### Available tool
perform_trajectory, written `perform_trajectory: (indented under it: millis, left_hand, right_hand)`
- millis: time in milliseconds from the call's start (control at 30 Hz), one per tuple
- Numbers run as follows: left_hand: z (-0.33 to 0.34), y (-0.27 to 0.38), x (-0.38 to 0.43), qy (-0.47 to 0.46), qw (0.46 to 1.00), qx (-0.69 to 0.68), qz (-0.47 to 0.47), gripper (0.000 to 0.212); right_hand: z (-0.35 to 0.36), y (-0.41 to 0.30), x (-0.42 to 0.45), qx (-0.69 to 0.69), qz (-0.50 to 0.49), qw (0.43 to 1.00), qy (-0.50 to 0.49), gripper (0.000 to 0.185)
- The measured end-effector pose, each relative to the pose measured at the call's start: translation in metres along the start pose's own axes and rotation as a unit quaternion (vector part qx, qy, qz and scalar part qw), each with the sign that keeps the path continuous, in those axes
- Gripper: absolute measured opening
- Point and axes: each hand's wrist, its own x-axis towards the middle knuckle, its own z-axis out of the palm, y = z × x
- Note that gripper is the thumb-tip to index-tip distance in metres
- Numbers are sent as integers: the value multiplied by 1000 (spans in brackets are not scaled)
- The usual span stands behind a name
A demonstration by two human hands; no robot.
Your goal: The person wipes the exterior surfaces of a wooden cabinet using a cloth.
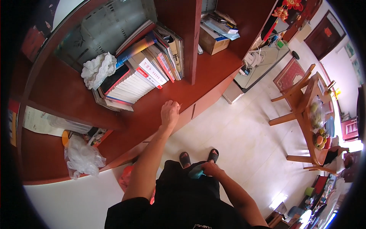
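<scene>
My left hand (170, 112) is over the front edge of a reddish-brown wooden shelf (151, 114), its fingers drawn together. Something thin may show at the fingertips, too small to make out. Lower down, in front of my dark shorts, my right hand (213, 169) grips a teal cloth (196, 171). Beyond my left hand stands a row of books (130, 86) on the shelf, some leaning. A crumpled white lace-edged cloth (99, 70) rests at the row's left end.
Right of an upright divider (196, 43), a cardboard box (213, 43) holds packets. A clear plastic bag (83, 156) slumps in the left compartment. A red plastic bag (125, 178) hangs or lies below the shelf. Further right are a wooden chair (297, 94) and a table with fruit (320, 140).
</scene>
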Motion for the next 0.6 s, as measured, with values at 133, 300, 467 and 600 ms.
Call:
perform_trajectory:
  millis: [133, 300, 467, 600]
  left_hand:
    - [10, 1, -2, -35, 997, -28, 59, 12]
    - [10, 4, -5, -34, 995, -49, 75, 14]
    - [5, 1, -6, -64, 993, -88, 50, 14]
    - [7, 5, -16, -64, 990, -111, 68, 15]
  right_hand:
    - [31, 27, 13, -47, -5, 999, 6, 30]
    - [67, 52, 12, 29, 49, 998, -20, 32]
    - [64, 47, 11, 20, 43, 998, -50, 33]
    - [68, 67, 36, -13, 26, 996, -84, 33]
